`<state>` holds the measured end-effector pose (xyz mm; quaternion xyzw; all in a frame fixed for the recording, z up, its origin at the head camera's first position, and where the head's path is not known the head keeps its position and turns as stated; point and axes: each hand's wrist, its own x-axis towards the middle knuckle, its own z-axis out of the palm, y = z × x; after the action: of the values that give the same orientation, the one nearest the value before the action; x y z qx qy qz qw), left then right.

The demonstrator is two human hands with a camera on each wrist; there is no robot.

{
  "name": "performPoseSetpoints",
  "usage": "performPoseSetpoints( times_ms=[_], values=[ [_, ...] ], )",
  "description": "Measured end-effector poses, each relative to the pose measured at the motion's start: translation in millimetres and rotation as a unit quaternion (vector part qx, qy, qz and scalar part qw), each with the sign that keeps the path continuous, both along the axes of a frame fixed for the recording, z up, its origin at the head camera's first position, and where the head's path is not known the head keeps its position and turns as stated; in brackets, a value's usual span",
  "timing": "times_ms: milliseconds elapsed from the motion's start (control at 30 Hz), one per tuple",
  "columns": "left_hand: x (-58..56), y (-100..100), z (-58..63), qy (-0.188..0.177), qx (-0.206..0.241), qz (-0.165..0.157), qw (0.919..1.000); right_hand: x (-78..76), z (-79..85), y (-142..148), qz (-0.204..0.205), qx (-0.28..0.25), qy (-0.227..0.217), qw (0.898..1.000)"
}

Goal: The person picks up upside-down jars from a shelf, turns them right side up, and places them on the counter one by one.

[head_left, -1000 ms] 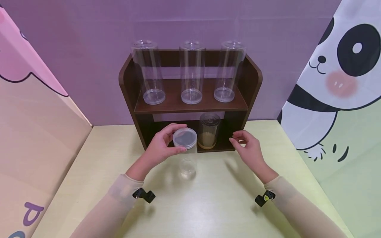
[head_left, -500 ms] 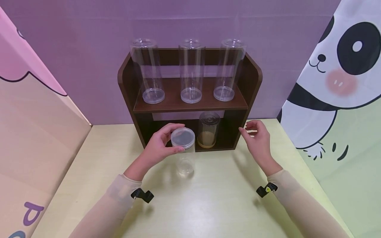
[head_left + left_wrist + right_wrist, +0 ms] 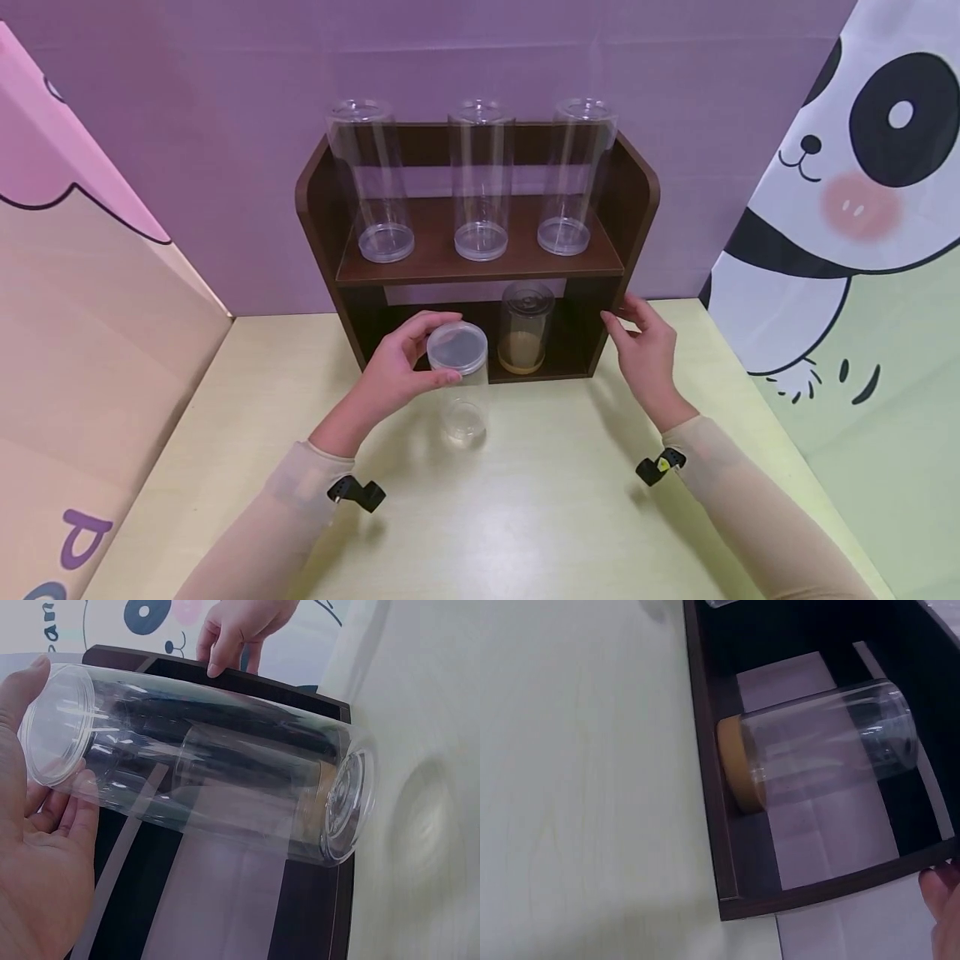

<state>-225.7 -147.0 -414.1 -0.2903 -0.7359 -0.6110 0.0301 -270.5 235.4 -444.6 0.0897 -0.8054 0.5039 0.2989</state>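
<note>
My left hand grips a clear plastic jar near its lidded top, thumb in front and fingers round the back. In the left wrist view the see-through jar appears lengthwise, the hand at its lid end. It is upright in front of the dark brown two-tier shelf, its base close over the table. My right hand holds the shelf's right side panel, thumb at the front edge and fingers at the outer side. On the lower tier stands another clear jar with a tan band at its base.
On the upper tier three tall clear cylinders stand in a row: left, middle and right. The pale table runs up to a purple backdrop. Printed panels border both sides, a panda on the right one.
My right hand moved right, away from the front of the lower tier, and then came onto the shelf's right side. My left hand keeps its grip on the jar, shifted slightly left.
</note>
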Motion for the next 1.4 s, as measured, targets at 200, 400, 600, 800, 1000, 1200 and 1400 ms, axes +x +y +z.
performPoseSetpoints(
  times_ms=[200, 400, 600, 800, 1000, 1200, 1400],
  values=[
    [2.4, -4, -2.6, -0.005, -0.005, 0.009, 0.9999, 2.4, -7.3, -2, -0.02, 0.015, 0.018, 1.0],
    [3.7, -18, -4.7, 0.009, -0.003, 0.033, 0.9994, 0.2, -8.2, -5, -0.023, 0.019, 0.027, 0.999],
    [7.8, -42, -9.1, -0.02, -0.028, 0.08, 0.9962, -0.7, -8.3, -7, -0.022, 0.021, 0.025, 0.999],
    [13.4, -66, -12.8, -0.017, -0.045, 0.124, 0.9911, -0.6, -6.9, -7, -0.024, 0.02, 0.023, 0.999],
    [18.0, -82, -14.6, 0.002, -0.036, 0.152, 0.9878, -0.8, -6.5, -6, -0.022, 0.015, 0.027, 0.999],
    [20.5, -92, -16.5, 0.011, -0.038, 0.177, 0.9834, -1.0, -6.3, -7, -0.022, 0.009, 0.023, 0.999],
    [21.6, -95, -17.2, 0.016, -0.037, 0.19, 0.981, -1.5, -6.0, -6, -0.029, 0.016, 0.018, 0.999]
  ],
)
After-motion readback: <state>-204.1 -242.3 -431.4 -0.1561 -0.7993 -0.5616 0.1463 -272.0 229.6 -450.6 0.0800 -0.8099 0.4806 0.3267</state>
